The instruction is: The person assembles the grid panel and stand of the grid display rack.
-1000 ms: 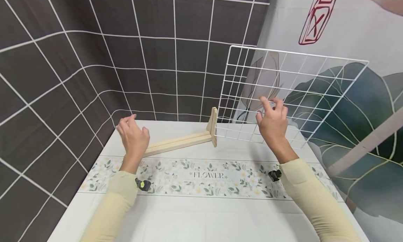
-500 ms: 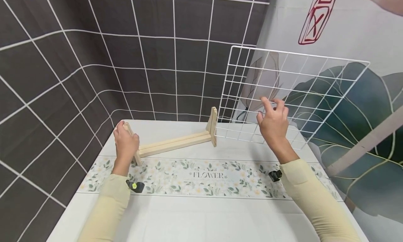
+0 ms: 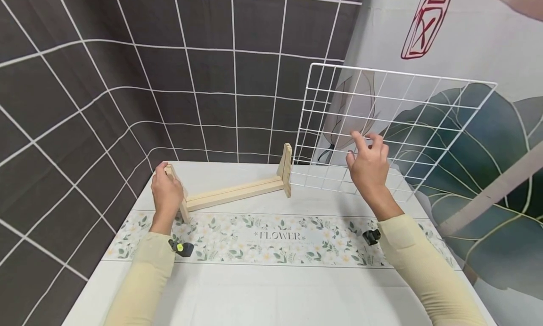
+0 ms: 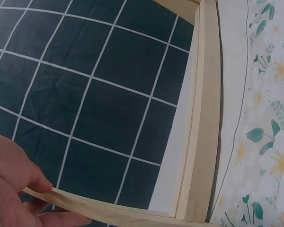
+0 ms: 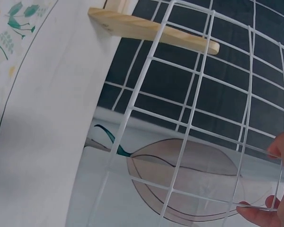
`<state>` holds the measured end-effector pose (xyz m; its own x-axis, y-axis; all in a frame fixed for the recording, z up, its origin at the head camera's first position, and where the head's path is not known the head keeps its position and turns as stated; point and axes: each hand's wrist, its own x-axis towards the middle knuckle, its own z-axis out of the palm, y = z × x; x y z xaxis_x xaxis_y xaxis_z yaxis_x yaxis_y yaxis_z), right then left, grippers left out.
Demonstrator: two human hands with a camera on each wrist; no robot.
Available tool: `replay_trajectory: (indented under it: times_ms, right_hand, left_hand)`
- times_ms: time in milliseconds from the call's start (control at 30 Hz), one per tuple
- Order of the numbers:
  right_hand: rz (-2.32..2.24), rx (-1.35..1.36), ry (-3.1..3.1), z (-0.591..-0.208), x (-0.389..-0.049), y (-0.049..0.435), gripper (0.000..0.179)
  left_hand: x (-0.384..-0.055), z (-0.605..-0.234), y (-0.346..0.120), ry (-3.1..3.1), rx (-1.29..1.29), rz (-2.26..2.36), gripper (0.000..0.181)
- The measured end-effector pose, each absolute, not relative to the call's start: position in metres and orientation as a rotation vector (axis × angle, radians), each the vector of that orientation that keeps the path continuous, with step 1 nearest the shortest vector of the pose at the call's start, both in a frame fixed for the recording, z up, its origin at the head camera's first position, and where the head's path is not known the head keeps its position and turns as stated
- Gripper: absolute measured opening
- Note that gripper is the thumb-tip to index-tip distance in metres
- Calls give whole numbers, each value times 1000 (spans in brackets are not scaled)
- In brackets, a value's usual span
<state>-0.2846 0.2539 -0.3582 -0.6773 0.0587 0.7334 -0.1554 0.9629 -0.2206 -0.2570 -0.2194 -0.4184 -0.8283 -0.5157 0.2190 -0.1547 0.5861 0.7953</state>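
Note:
A pale wooden stand, made of a long base bar with an upright end piece at each end, lies slantwise on the table. At its left end piece is my left hand, gripping it. In the left wrist view the thumb and fingers pinch the wooden piece from both sides. A white wire grid panel stands tilted at the back right, its left edge close by the stand's right end piece. My right hand holds the panel by its wires, fingertips curled round them.
The white table carries a floral runner strip with the word FLOWER. Behind it hangs a dark cloth with a white grid, and a white cloth with leaf prints is at the right.
My left hand has moved left from over the bar to the stand's left end piece and taken hold of it. The right hand and grid panel stay about where they were.

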Motion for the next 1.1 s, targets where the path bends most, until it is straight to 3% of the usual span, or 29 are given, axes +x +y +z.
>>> replay_trajectory:
  times_ms: [1100]
  right_hand:
    - [320,122,-2286,-361,-283,247,46]
  left_hand:
    - [-294,-421,-190,-2486,350,-1160,60]
